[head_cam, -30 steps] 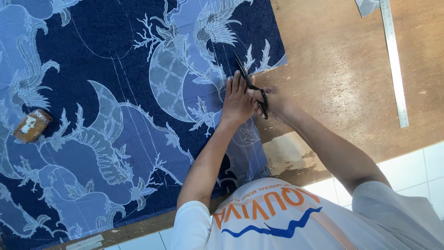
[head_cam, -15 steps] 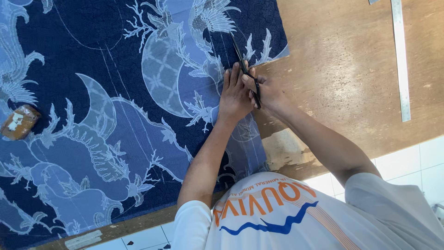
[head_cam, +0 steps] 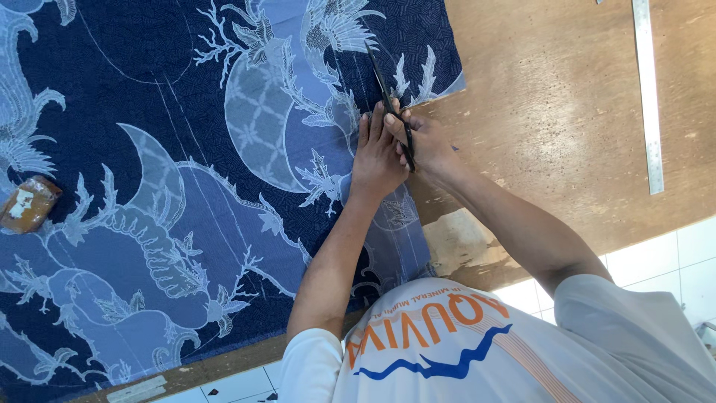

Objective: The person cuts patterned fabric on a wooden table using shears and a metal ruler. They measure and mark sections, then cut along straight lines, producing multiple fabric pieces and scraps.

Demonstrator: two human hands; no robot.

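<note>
Left hand (head_cam: 379,153) flat, fingers spread — right hand (head_cam: 426,143) curled in a closed grip.

A metal ruler (head_cam: 647,97) is laid on the wooden table (head_cam: 552,104) (far edge); a small brown block (head_cam: 28,204) is seen apart.

Cloth (head_cam: 186,186) lies on table (head_cam: 559,112); ruler (head_cam: 647,97) right, block (head_cam: 28,204) left.
</note>
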